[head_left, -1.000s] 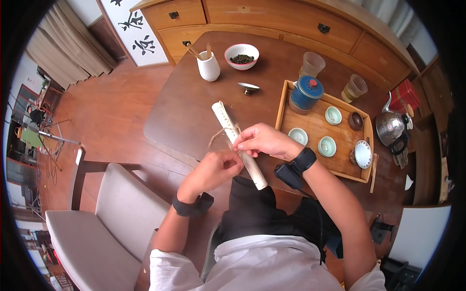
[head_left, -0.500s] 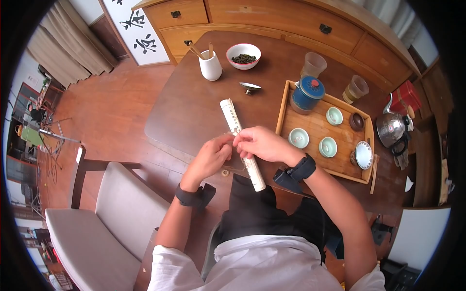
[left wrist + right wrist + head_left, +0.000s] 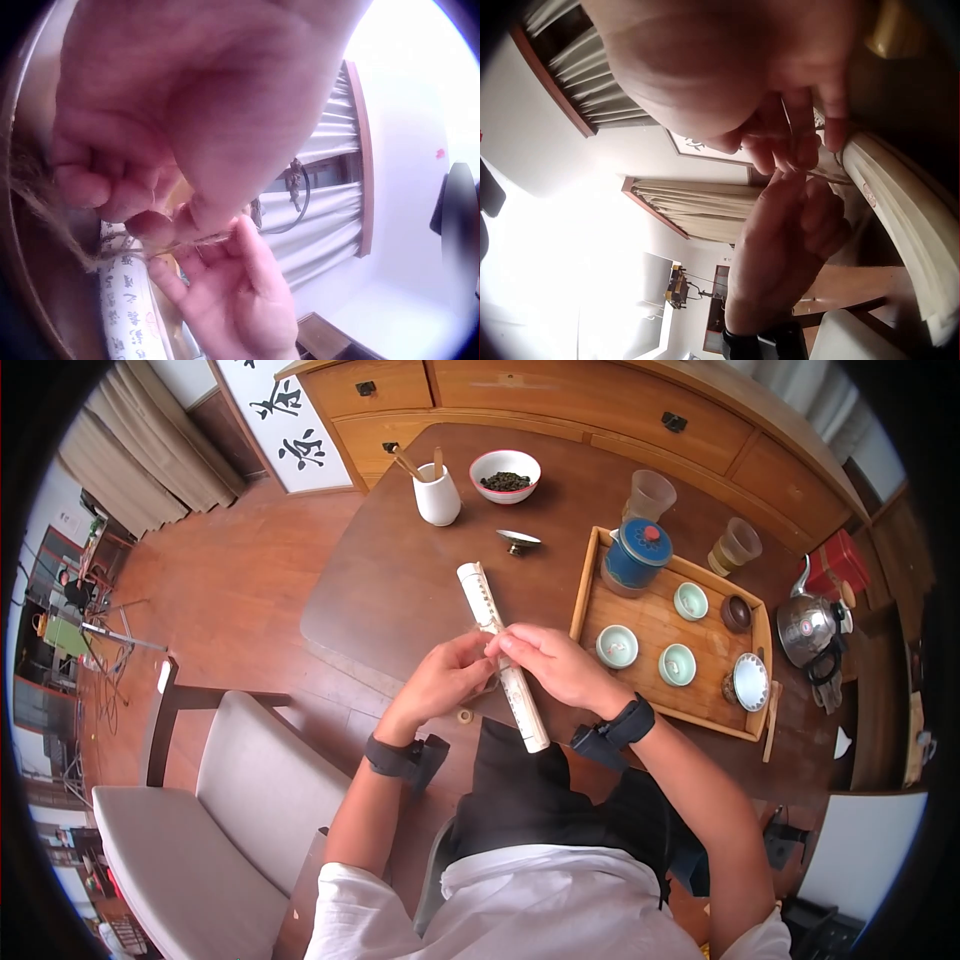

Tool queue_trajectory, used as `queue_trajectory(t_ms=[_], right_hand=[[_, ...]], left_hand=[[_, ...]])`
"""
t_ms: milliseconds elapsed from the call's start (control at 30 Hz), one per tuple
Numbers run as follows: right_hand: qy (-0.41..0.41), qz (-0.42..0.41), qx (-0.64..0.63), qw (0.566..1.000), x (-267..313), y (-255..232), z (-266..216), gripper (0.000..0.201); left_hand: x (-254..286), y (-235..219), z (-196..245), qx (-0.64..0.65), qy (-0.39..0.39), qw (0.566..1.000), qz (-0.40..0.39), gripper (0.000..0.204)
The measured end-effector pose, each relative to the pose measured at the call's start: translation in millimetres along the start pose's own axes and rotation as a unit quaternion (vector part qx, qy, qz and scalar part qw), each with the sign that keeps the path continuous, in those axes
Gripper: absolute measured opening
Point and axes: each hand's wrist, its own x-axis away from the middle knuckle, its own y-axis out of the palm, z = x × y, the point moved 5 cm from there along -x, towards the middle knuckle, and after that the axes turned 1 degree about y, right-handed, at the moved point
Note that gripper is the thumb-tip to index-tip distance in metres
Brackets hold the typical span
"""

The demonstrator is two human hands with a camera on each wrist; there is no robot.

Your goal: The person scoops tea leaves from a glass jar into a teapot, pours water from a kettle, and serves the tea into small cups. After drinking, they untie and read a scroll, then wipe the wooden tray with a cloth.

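A rolled bamboo-slip scroll point(image 3: 522, 710) with written characters lies slantwise at the table's front edge, its lower end sticking out over the lap. Thin brown twine point(image 3: 206, 240) goes round its middle. Above the scroll, my left hand point(image 3: 445, 678) pinches the twine between thumb and forefinger, the other fingers curled. My right hand point(image 3: 560, 670) meets it from the other side, fingertips pinching the twine as well. The two hands' fingertips nearly touch and partly hide the twine's crossing. A small round bead point(image 3: 465, 716) shows below the left hand.
Right of the hands, a wooden tray point(image 3: 670, 710) holds pale green cups and a blue teapot point(image 3: 637, 555). Farther back are a white bowl point(image 3: 505, 463) of tea leaves, a white tool holder point(image 3: 437, 502) and a small lid point(image 3: 518, 542). A kettle point(image 3: 808, 622) stands far right.
Both hands have come closer together over the scroll, the left shifting up and right. The scroll's far end has swung slightly right. The loop of twine that stood out at left no longer shows.
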Motion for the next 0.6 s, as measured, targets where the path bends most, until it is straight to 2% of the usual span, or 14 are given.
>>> queue_trajectory(t_ms=[100, 233, 433, 500, 600], right_hand=[[-0.01, -0.019, -0.056, 0.998, 0, -2, 11, 0.034], [0.003, -0.035, -0.148, 0.988, 1, -6, 12, 0.038], [0.031, -0.026, -0.159, 0.986, 3, -9, 17, 0.038], [0.036, -0.019, -0.074, 0.996, 3, -10, 13, 0.035], [0.046, -0.015, 0.042, 0.998, 4, -11, 13, 0.031]], left_hand=[[-3, -1, -8, 0.028, -0.008, 0.999, -0.026, 0.015], [-1, -9, -14, 0.029, -0.04, 0.998, -0.023, 0.018], [10, -27, -7, 0.07, -0.029, 0.997, 0.015, 0.023], [15, -32, -4, 0.041, -0.019, 0.999, 0.023, 0.026], [22, -45, -3, -0.088, -0.026, 0.995, 0.044, 0.031]])
